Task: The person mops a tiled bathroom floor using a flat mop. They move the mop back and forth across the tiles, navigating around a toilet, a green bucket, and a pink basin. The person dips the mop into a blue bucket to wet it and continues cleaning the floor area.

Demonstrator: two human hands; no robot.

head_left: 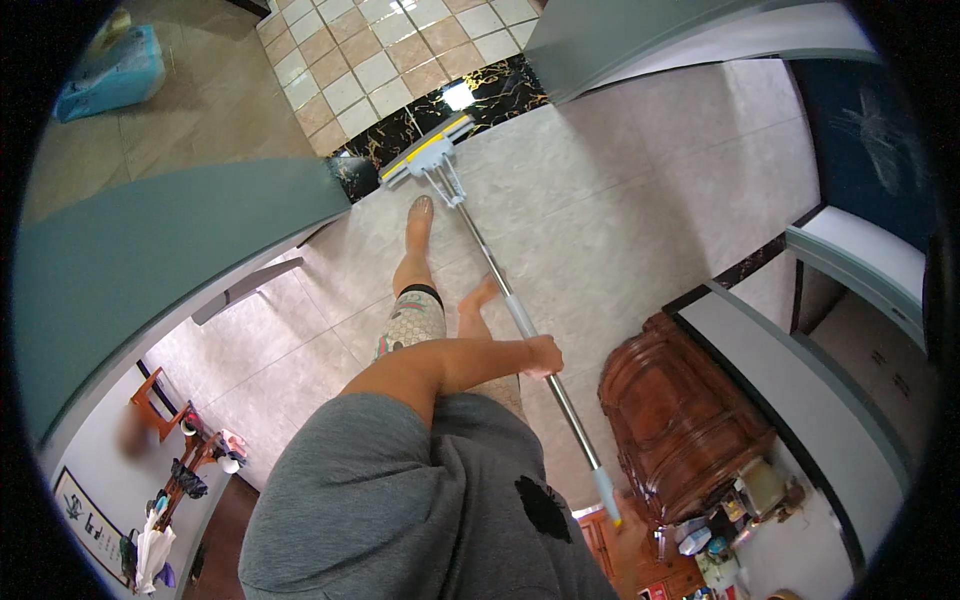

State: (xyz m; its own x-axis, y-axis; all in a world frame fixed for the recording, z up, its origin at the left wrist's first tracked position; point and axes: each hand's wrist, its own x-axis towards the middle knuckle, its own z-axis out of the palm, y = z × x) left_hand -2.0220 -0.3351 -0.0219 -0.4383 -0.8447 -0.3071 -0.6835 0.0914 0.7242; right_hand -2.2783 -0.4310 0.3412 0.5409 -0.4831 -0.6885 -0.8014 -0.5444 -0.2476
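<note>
A sponge mop [480, 245] with a long silver pole slants across the view. Its grey and yellow head [427, 150] lies at the black marbled threshold, beyond my feet. My left hand [543, 356] is closed round the pole below its grey sleeve, with the left arm reaching across my body. Close to the lower right, my right hand [626, 520] is wrapped round the grey grip at the pole's near end, and part of it is blurred.
Pale tiled floor [560, 210] surrounds my bare feet. A doorway with a black threshold [500, 95] leads to checkered tiles. At right stands a carved brown wooden piece of furniture [680, 420] beside cluttered small items. A blue container [115, 75] sits at the far left.
</note>
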